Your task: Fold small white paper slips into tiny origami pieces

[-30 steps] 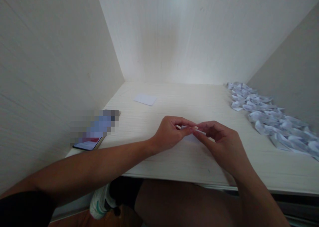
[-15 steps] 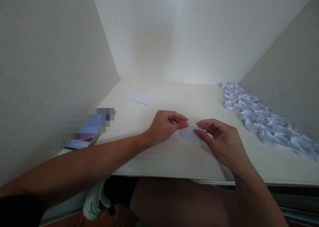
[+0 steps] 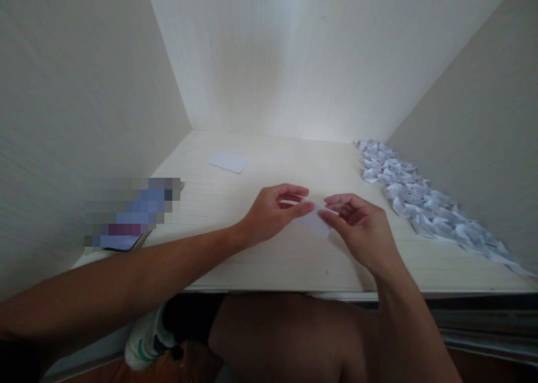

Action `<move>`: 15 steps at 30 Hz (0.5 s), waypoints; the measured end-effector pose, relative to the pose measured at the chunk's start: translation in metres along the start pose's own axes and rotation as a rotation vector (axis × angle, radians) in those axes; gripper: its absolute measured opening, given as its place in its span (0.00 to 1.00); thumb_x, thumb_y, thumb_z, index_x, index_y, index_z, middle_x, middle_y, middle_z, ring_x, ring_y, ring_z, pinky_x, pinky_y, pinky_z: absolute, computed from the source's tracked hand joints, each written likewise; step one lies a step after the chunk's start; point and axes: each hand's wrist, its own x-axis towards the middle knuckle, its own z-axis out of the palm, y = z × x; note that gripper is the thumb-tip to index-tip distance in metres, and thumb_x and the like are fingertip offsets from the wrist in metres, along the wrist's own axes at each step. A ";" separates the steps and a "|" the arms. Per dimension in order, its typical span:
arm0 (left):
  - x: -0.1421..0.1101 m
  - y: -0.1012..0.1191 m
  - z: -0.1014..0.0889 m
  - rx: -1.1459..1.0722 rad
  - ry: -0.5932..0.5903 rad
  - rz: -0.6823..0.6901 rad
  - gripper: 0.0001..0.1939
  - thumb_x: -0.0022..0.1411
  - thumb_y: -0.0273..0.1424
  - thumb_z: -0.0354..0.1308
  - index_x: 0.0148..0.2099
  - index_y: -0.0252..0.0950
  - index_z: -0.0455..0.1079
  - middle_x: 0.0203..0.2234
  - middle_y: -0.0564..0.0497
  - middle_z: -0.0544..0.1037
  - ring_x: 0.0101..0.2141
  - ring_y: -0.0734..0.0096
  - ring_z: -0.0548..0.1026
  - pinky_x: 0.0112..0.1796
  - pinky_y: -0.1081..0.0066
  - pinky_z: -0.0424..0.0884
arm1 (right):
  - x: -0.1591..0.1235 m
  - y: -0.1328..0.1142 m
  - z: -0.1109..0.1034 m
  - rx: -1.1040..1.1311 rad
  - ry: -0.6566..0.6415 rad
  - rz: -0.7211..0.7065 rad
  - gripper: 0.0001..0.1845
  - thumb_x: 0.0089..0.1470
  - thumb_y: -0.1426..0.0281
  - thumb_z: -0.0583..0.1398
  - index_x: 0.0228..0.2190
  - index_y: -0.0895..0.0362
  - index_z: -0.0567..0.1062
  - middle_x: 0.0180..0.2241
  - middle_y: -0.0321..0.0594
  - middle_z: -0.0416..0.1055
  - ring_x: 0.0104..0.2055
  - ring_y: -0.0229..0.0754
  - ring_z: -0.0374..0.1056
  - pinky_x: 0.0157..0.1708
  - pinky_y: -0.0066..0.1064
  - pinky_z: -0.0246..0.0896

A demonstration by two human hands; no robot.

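In front of me, low over the desk, a small white sheet of paper (image 3: 313, 223) spans the gap between my hands. My left hand (image 3: 273, 212) has its thumb on the sheet's upper left part, the index finger raised a little behind it. From the other side, my right hand (image 3: 361, 226) grips the sheet's right edge, its thumb in front and its curled fingers behind. Both hands partly hide the sheet's upper edge. A flat stack or piece of white paper (image 3: 229, 162) lies on the desk farther back, left of my hands.
Many folded white paper pieces (image 3: 432, 206) sit in rows along the right partition. A phone (image 3: 134, 215), its screen blurred out, rests by the left partition. The pale desk (image 3: 260, 271) has a back wall (image 3: 269, 63), and its front edge lies over my legs.
My fingertips, close together a second ago, have drawn apart, and the sheet between them now shows more of its face. The whole scene has shifted left as the view turned slightly right.
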 end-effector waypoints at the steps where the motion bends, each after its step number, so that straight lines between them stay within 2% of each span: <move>1: -0.002 -0.001 0.001 0.030 -0.030 -0.004 0.16 0.53 0.36 0.75 0.42 0.32 0.82 0.40 0.42 0.85 0.38 0.65 0.81 0.42 0.65 0.78 | -0.001 -0.001 0.005 0.006 -0.016 -0.010 0.13 0.48 0.65 0.73 0.36 0.54 0.80 0.32 0.38 0.79 0.34 0.41 0.74 0.36 0.35 0.68; 4: -0.003 -0.005 0.001 0.090 -0.060 0.031 0.11 0.59 0.36 0.71 0.39 0.32 0.82 0.36 0.43 0.86 0.36 0.66 0.82 0.42 0.66 0.77 | -0.003 -0.003 0.014 0.016 -0.045 -0.024 0.12 0.49 0.66 0.73 0.36 0.54 0.79 0.32 0.38 0.79 0.34 0.41 0.75 0.37 0.35 0.69; 15: -0.003 -0.006 0.000 0.149 -0.047 -0.005 0.08 0.59 0.33 0.68 0.34 0.33 0.80 0.30 0.47 0.84 0.29 0.70 0.79 0.34 0.70 0.72 | -0.004 -0.004 0.023 0.017 -0.033 -0.026 0.13 0.50 0.65 0.72 0.38 0.54 0.79 0.31 0.38 0.80 0.35 0.43 0.77 0.38 0.36 0.71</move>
